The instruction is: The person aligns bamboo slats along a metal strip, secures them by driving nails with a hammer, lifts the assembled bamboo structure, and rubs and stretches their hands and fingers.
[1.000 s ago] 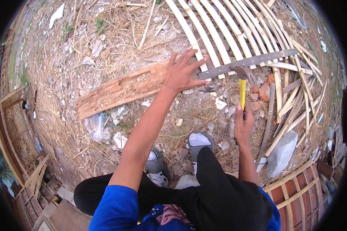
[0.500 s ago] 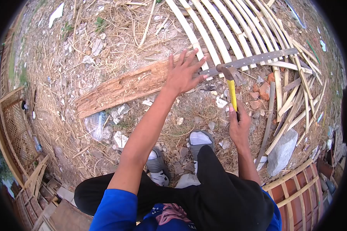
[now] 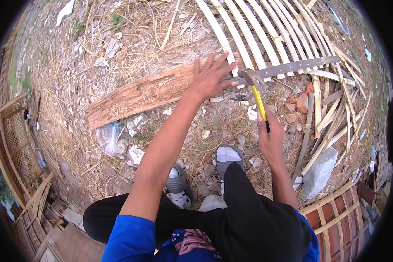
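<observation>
Blue cloth covers the person's two upper arms, one sleeve (image 3: 133, 231) showing plainly; black trousers (image 3: 257, 218) bend over two feet, the left foot (image 3: 178, 185) and the right foot (image 3: 229, 160), both in grey footwear and white socks. One reddish slatted panel (image 3: 336, 214) sits at the lower right; one big grey stone (image 3: 320, 172) lies off beyond the right knee.

Gripped in the right hand (image 3: 271, 137), fingers closed round the handle, is one hammer (image 3: 258, 101), yellow on the shaft with a dark metal head; that head is over the near left end of one dark strip (image 3: 292, 66), though I cannot tell whether they touch. The left hand (image 3: 208, 81) is open, palm down and fingers spread, on the right end of one thick weathered board (image 3: 139, 94), thumb at the strip's end; one clear plastic bag (image 3: 108, 137) lies just below the board.

At least eight pale slats (image 3: 249, 39) fan away side by side, their near ends at the strip, which runs across them; a few orange brick chunks (image 3: 302, 102) lie just below it, and more loose slats (image 3: 336, 118), too tangled to count, heap at the right. One framed lattice (image 3: 19, 148) leans at the far left; farthest off are one small green plant (image 3: 115, 21) and one white scrap (image 3: 65, 12).
</observation>
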`<state>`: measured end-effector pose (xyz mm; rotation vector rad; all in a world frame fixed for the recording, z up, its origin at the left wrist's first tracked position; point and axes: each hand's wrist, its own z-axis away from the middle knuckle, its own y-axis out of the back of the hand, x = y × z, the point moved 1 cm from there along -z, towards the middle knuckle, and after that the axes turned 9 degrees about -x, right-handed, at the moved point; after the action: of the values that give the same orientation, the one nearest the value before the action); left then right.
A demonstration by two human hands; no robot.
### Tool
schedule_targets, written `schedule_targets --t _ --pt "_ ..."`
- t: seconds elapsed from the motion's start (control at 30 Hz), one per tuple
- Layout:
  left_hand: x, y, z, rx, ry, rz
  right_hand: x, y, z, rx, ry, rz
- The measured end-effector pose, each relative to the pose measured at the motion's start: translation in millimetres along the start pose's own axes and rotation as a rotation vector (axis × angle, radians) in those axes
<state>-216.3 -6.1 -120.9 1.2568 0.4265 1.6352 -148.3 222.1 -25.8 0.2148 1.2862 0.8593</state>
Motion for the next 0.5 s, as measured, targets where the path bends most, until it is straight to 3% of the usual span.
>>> schedule_targets --t 0.5 --pt "1 -3 2 0.064 -0.001 0.028 -12 14 3 0.020 0.052 0.203"
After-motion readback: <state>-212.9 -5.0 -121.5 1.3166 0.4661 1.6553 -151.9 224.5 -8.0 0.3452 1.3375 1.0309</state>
